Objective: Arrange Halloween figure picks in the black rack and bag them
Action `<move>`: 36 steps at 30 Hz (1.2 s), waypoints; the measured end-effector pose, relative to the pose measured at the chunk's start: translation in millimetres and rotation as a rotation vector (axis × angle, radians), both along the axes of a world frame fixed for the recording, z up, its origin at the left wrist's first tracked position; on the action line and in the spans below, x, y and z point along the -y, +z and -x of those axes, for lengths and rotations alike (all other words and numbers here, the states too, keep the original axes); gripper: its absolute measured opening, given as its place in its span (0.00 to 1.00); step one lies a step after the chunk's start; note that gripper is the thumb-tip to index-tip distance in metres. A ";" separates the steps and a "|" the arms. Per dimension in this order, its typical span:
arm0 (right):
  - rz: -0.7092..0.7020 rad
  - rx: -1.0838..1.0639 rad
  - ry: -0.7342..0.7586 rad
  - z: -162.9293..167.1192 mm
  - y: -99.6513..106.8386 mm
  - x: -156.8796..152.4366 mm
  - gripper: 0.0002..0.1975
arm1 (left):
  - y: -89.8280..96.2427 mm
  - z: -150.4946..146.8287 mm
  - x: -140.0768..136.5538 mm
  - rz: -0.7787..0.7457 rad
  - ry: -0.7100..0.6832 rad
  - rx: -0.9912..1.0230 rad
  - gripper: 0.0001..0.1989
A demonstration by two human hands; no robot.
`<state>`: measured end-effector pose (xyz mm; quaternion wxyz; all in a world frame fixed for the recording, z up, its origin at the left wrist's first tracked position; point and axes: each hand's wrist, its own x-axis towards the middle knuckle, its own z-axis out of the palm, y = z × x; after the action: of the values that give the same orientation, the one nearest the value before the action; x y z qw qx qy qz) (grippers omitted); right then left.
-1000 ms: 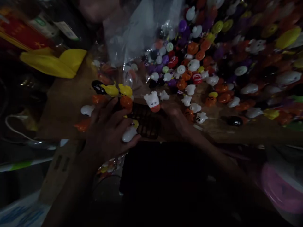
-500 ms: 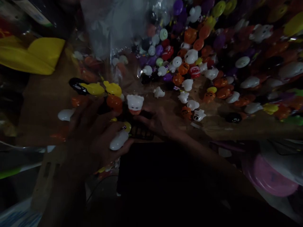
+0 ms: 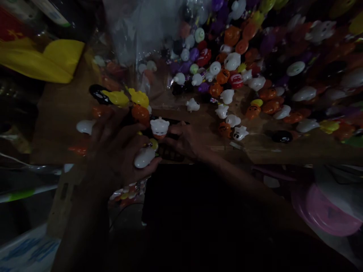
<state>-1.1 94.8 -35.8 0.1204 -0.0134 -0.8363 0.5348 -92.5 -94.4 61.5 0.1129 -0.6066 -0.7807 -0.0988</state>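
In the head view, my left hand (image 3: 119, 147) curls over several small plastic toys at the near edge of the table. A smooth white oval toy (image 3: 144, 157) lies between its thumb and forefinger. My right hand (image 3: 185, 139) pinches at the side of a white animal-head toy (image 3: 159, 126) with an orange base, which stands upright. Under both hands lies a black slotted tray (image 3: 172, 154), partly hidden. Beyond the left fingers sit an orange toy (image 3: 140, 115), yellow toys (image 3: 138, 98) and a black toy (image 3: 98, 93). Darkness blurs the fingertips.
A big pile of small toys (image 3: 232, 62) in white, orange, purple and black spreads over the wooden table (image 3: 59, 124). Clear plastic bags (image 3: 138, 26) lie at the back. A yellow piece (image 3: 56, 62) is at left, a pink basin (image 3: 326, 211) below right.
The whole view has shifted slightly, with the table edge now higher. The right fingers stay close to the white animal-head toy, and the left hand keeps its grip.
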 end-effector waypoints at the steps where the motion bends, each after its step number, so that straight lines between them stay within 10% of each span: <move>1: 0.018 -0.012 0.012 1.0 -1.3 0.8 0.09 | -0.1 -0.7 0.4 0.014 0.006 0.003 0.14; 15: 0.297 0.011 -0.177 5.2 -5.4 6.9 0.12 | 1.0 2.7 1.4 0.019 -0.052 -0.045 0.14; 36: 0.294 -0.305 -0.361 21.6 8.5 -33.7 0.09 | -3.9 3.4 0.3 -0.085 -0.086 -0.071 0.14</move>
<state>-22.7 128.6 -27.4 0.3350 -0.0989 -0.7060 0.6160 -95.9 -94.7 57.6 0.1621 -0.6372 -0.7446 -0.1150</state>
